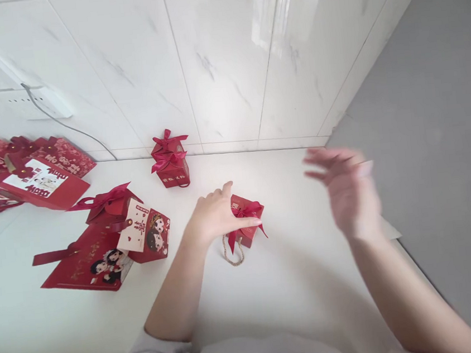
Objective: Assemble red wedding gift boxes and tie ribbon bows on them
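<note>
My left hand [216,215] is spread at the left side of a small red gift box [248,237] on the white tabletop. Its thumb reaches across the box's dark red ribbon bow [246,211], while the index finger points away at the box's upper left corner. I cannot tell whether the thumb presses on the ribbon. A twisted rope handle [235,263] loops out from the near side of the box. Off to the right, my right hand [349,192] is raised above the table, slightly blurred, with its fingers stretched out and nothing in them.
Two red boxes with bows [171,169] stand near the tiled wall [223,60]. To the left are a printed red box [151,238], a flat red bag [89,265] and a pile of red packages [46,182]. A cable [70,126] hangs from the wall socket [36,102].
</note>
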A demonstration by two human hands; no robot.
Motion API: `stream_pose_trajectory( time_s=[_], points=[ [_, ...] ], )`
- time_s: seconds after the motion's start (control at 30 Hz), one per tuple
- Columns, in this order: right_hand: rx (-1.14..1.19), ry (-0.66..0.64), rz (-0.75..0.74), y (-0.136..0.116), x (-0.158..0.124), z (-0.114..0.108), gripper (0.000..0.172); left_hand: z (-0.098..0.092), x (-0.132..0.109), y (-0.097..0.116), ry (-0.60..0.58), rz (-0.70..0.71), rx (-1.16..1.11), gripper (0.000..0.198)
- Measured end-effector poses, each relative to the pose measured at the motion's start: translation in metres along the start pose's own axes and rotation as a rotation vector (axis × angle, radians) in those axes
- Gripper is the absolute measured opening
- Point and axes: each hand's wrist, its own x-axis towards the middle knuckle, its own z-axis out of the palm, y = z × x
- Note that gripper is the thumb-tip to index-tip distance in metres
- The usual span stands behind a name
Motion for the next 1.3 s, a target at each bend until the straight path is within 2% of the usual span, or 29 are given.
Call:
stream_pose_trajectory(
  time_s=[0.07,0.13,0.23,0.33,0.43,0.5,0.67,0.87,1.07,1.17,1.23,1.3],
  points=[
    [0.072,0.002,0.068,0.029,-0.009,0.019,0.043,0.013,-0.001,0.014,0.034,-0.008,0.096,0.112],
    [0.082,-0.057,0.177,0.067,-0.022,0.033,0.040,0.021,-0.001,0.018,0.020,-0.004,0.121,0.114],
    [0.104,-0.146,0.274,0.116,-0.037,0.038,0.041,0.020,-0.004,0.008,-0.110,0.074,0.066,0.113],
    [0.143,-0.091,0.342,0.140,-0.041,0.036,0.045,0.013,-0.014,-0.006,-0.210,0.139,0.020,0.107],
    [0.160,-0.077,0.346,0.144,-0.042,0.034,0.045,0.013,-0.028,-0.008,-0.253,0.055,-0.097,0.078],
    [0.148,-0.097,0.333,0.144,-0.043,0.033,0.044,0.019,-0.040,-0.004,-0.241,-0.026,-0.198,0.069],
    [0.129,-0.151,0.331,0.151,-0.051,0.024,0.041,0.042,-0.087,0.006,0.033,-0.086,-0.158,0.084],
    [0.097,-0.170,0.332,0.155,-0.056,0.018,0.039,0.054,-0.157,-0.008,0.090,-0.173,-0.257,0.084],
    [0.054,-0.194,0.345,0.158,-0.061,0.016,0.039,0.045,-0.216,-0.030,0.202,-0.369,-0.275,0.079],
    [0.052,-0.185,0.344,0.161,-0.063,0.014,0.040,0.033,-0.255,-0.045,0.241,-0.480,-0.289,0.085],
    [0.047,-0.186,0.349,0.163,-0.064,0.013,0.041,0.021,-0.286,-0.058,0.307,-0.611,-0.281,0.088],
    [0.049,-0.184,0.357,0.163,-0.065,0.012,0.041,0.006,-0.319,-0.070,0.387,-0.830,-0.255,0.081]
  ],
)
